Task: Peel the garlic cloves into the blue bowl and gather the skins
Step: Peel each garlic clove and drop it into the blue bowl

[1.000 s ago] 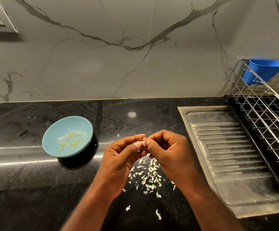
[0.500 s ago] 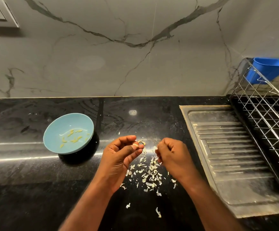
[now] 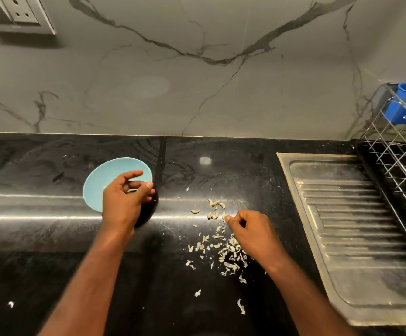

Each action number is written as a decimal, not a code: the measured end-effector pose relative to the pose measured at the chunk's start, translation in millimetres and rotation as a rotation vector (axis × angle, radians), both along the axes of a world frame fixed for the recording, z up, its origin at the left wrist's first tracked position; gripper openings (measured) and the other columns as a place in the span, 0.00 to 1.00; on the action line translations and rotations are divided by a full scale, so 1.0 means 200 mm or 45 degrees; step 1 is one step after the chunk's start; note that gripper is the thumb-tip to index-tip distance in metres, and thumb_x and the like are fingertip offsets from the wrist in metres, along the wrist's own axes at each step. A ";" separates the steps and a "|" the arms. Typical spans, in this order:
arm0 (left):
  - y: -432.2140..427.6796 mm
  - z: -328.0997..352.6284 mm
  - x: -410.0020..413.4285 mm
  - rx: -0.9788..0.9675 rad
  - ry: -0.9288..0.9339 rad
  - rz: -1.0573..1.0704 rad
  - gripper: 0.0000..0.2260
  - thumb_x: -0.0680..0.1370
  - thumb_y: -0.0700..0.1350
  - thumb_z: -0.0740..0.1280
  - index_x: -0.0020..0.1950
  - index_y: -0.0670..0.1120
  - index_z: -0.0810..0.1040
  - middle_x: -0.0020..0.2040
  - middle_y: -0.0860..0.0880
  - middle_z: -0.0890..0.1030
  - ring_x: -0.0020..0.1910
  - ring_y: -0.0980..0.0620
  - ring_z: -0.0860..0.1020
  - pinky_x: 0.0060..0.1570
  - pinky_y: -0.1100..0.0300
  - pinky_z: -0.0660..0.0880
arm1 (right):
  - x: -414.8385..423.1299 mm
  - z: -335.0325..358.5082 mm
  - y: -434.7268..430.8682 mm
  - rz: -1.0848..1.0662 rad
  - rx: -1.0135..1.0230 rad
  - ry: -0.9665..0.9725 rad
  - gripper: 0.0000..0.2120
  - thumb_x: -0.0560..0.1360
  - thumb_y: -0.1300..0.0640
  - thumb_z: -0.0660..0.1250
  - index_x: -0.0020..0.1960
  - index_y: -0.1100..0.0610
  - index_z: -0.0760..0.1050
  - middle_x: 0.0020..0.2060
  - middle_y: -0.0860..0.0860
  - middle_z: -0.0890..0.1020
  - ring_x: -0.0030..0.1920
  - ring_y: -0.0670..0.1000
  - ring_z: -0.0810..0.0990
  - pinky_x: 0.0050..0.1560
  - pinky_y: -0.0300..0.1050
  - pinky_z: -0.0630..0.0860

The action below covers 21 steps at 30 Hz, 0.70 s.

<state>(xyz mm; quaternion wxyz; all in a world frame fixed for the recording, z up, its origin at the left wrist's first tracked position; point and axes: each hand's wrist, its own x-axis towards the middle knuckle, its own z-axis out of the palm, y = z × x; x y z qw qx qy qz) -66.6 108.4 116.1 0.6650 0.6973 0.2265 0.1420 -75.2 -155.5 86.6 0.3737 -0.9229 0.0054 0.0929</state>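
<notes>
Lying scattered, pale papery skins (image 3: 231,253) sit beside small tan cloves (image 3: 215,204).

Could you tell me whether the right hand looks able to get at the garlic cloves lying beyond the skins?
Likely yes: the right hand has its fingers beside the nearest garlic cloves, with nothing between.

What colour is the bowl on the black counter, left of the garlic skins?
Light blue, plain with no pattern. The bowl shows best in the head view.
</notes>
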 end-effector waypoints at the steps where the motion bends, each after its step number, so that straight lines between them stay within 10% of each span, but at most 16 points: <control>1: 0.06 -0.02 0.02 0.111 0.028 0.025 0.16 0.73 0.32 0.73 0.58 0.44 0.78 0.39 0.46 0.82 0.35 0.55 0.81 0.44 0.60 0.81 | 0.00 0.00 0.03 0.017 0.023 0.014 0.17 0.79 0.46 0.67 0.36 0.55 0.74 0.29 0.47 0.75 0.31 0.45 0.71 0.34 0.45 0.71; 12: 0.29 -0.28 0.19 0.296 0.246 0.055 0.09 0.75 0.34 0.71 0.47 0.48 0.80 0.44 0.43 0.84 0.47 0.45 0.83 0.54 0.43 0.80 | 0.02 -0.09 0.22 0.098 0.300 0.190 0.06 0.80 0.56 0.65 0.46 0.50 0.79 0.39 0.49 0.83 0.41 0.51 0.83 0.49 0.53 0.82; 21: 0.04 -0.15 0.06 0.087 -0.024 0.047 0.05 0.74 0.35 0.73 0.47 0.43 0.83 0.38 0.46 0.84 0.36 0.54 0.82 0.40 0.64 0.79 | 0.00 -0.07 0.15 -0.039 0.326 0.046 0.07 0.73 0.60 0.74 0.39 0.52 0.77 0.32 0.49 0.82 0.33 0.47 0.81 0.39 0.47 0.80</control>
